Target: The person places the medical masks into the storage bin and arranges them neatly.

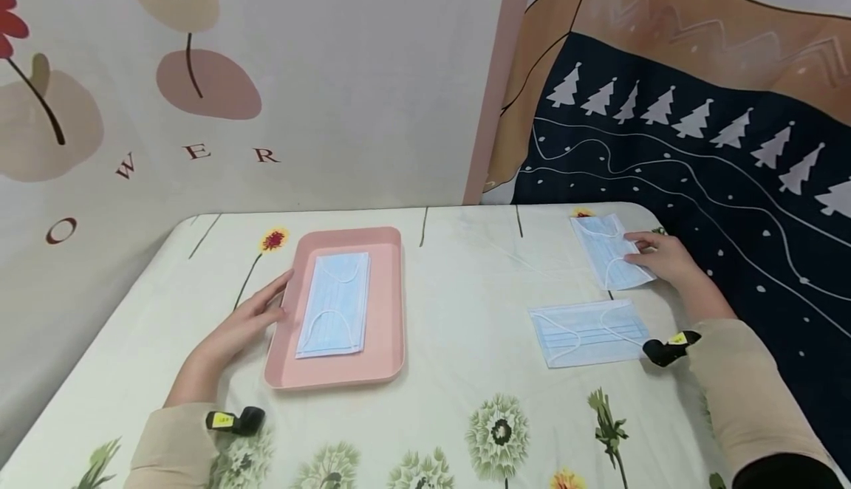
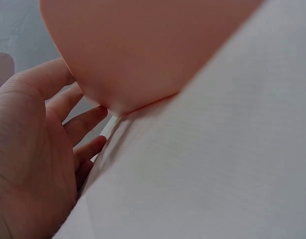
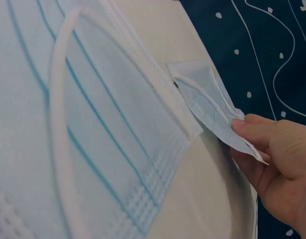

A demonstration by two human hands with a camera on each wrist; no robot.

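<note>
A pink tray stands at the left of the table with a light blue face mask lying in it. My left hand touches the tray's left side with its fingers loosely extended; the left wrist view shows the fingertips against the pink outer wall. Over at the far right, my right hand pinches a second blue mask by its right edge. Close up, the thumb lies on top of that mask, which is raised and bent. A third mask lies flat just nearer to me.
The table is covered with a white flower-print cloth. A pale wall hanging rises behind it, and a dark blue cloth with white trees hangs at the right. Each wrist carries a small black camera.
</note>
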